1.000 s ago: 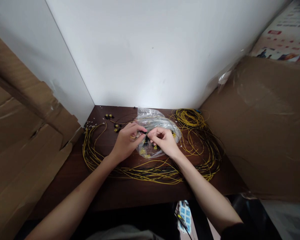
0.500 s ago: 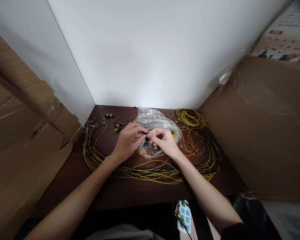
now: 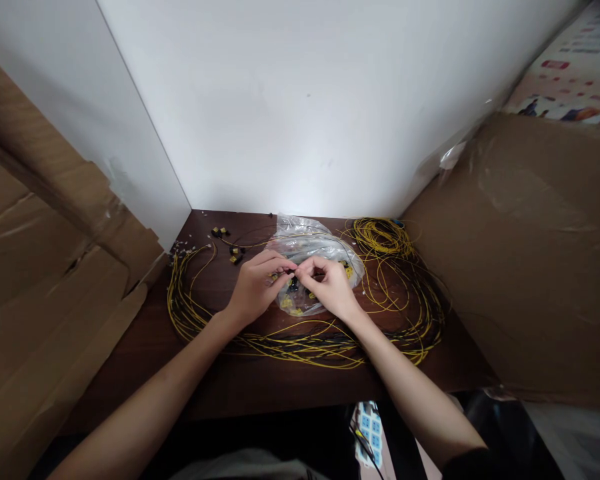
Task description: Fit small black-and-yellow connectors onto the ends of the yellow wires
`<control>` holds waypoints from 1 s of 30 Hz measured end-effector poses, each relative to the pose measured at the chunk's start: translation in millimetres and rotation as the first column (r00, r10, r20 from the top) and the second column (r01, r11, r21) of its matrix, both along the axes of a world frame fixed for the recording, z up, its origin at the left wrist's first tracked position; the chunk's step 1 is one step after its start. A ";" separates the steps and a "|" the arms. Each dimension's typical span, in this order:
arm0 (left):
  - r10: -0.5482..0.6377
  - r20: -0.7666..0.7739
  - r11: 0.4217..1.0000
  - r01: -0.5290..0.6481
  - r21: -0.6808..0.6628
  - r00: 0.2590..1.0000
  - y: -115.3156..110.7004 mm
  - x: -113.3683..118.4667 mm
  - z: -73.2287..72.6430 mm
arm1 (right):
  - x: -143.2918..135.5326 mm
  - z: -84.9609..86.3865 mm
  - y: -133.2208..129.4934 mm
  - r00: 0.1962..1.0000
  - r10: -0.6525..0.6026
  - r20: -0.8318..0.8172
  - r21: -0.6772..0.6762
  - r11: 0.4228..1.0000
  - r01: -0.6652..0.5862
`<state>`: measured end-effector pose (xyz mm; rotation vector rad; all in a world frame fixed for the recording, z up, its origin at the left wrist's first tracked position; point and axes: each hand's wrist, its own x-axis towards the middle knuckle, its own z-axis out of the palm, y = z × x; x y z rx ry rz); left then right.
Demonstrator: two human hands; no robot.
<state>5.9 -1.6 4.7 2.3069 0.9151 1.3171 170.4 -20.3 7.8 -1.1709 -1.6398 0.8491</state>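
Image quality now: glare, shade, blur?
Head view: white panel unevenly bright; head view: glints on clear bag and film by right cardboard; head view: tabletop darkens toward its front edge; head view: small dark part at left hand too indistinct to read.

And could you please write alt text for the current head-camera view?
A person's left hand and right hand pinch a tiny, mostly hidden dark piece between them, above a crumpled clear plastic bag with small yellow and black pieces. Thin yellow and black wires loop around the bag on a dark brown tabletop.
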 end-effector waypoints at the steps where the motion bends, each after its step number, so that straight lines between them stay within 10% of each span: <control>1: 0.002 0.006 1.000 -0.002 -0.003 1.000 -0.1 0.0 -0.3 | -0.3 -0.4 0.0 1.000 -0.005 -0.007 0.016 1.000 0.005; 17: 0.036 0.096 0.979 -0.016 -0.203 0.995 -4.1 3.6 1.9 | -0.5 -5.4 6.4 0.938 0.007 -0.347 -0.115 0.992 -0.050; 30: 0.134 0.135 0.957 -0.092 -0.276 0.982 -1.6 3.3 0.0 | -0.4 6.8 1.4 0.980 0.059 -0.188 -0.015 0.998 -0.063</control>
